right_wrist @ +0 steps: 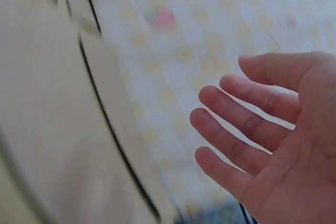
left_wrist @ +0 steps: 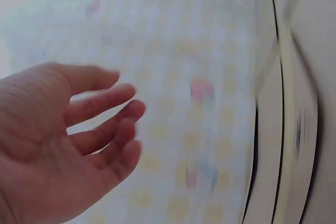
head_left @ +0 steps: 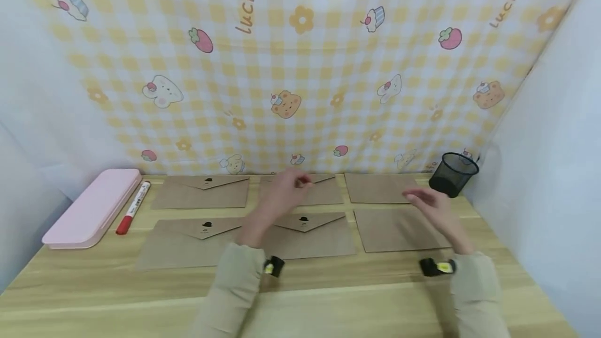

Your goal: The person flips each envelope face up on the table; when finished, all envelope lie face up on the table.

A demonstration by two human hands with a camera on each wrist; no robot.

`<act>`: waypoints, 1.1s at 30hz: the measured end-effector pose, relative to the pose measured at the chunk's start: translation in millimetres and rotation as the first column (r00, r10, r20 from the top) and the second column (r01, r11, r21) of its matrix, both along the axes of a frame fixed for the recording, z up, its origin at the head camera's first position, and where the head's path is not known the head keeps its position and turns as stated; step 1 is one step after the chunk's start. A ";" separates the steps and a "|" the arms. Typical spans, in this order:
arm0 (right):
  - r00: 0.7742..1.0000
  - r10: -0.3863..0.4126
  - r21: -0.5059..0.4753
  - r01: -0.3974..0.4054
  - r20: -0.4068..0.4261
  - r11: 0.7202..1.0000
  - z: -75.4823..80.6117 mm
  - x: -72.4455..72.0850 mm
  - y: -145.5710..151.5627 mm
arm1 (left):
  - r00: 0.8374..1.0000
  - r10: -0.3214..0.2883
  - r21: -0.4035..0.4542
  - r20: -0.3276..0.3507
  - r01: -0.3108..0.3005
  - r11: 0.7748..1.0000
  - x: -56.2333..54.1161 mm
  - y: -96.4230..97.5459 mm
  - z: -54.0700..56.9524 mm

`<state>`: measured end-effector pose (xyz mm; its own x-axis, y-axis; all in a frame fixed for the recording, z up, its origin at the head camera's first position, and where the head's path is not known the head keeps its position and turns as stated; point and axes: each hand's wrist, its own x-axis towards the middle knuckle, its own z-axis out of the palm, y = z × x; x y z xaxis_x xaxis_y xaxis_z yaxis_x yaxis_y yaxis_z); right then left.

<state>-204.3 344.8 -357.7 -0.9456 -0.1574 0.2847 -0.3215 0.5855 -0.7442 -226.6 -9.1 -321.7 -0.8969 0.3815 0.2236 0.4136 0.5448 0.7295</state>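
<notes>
Several brown paper envelopes lie in two rows on the wooden table. My left hand (head_left: 285, 192) hovers over the back middle envelope (head_left: 328, 194), its fingers loosely bent and holding nothing, as the left wrist view also shows (left_wrist: 100, 124). My right hand (head_left: 431, 206) is above the right-hand pair, between the back right envelope (head_left: 375, 188) and the front right envelope (head_left: 394, 231). Its fingers are spread and relaxed with nothing in them. The front middle envelope (head_left: 319, 239) and front left envelope (head_left: 173, 249) show pointed flaps with a small hat print; the left forearm partly covers them.
A pink case (head_left: 94, 207) and a white marker with a red cap (head_left: 133, 207) lie at the left. A black mesh pen cup (head_left: 453, 175) stands at the back right. Behind the table hangs a yellow checked curtain (head_left: 300, 67); a pale wall (head_left: 540, 145) borders the right.
</notes>
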 end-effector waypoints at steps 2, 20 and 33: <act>1.000 -0.015 0.009 0.015 -0.008 1.000 -4.1 12.0 26.1 | 0.994 -0.097 0.005 0.043 0.097 0.995 7.4 25.2 -0.3; 0.940 0.101 0.166 -0.162 0.327 0.973 -56.6 16.1 54.6 | 0.983 -0.136 -0.482 0.121 0.178 0.858 39.2 133.4 -68.4; 0.939 0.080 0.223 -0.161 0.334 0.961 -43.2 26.8 82.4 | 0.989 -0.145 -0.624 0.007 0.118 0.773 42.7 150.7 -69.6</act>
